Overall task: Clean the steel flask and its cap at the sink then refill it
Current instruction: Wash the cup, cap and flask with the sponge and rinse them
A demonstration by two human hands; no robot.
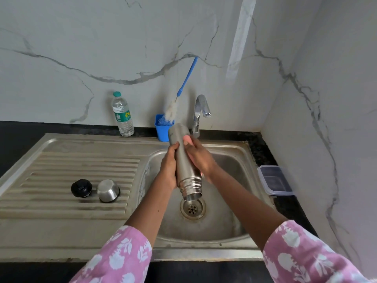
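1. Two hands were on the steel flask (184, 160), and you had it flipped mouth-down over the sink (228, 201), with the open neck hanging right above the drain (192, 209). My guess is that was so anything inside or running off it went straight down the hole instead of onto the counter.

2. Your left hand (169, 166) was wrapped round the flask's left side about mid-body, fingers curled close together behind it and the thumb pressed on the front. Looked like the steadying hand.

3. Your right hand (199, 158) lay flat along the right side and upper part, fingers together. There was something pink (187, 139) pressed between those fingers and the steel, maybe a sponge or scrubber, but I couldn't tell for sure. So probably you were scrubbing the outside.

4. The flask's base stuck up past both hands, near the tap (201, 111); the threaded neck stuck out below them. No water visibly running.

5. You'd parked the black stopper (81, 188) and the steel cap (108, 190) side by side on the drainboard (61, 160), well apart from the basin, probably to keep them handy for cleaning.

6. The bottle brush (183, 88) stood in its blue holder (163, 127) behind the flask, and the water bottle (122, 115) sat at the wall, likely for the refill.
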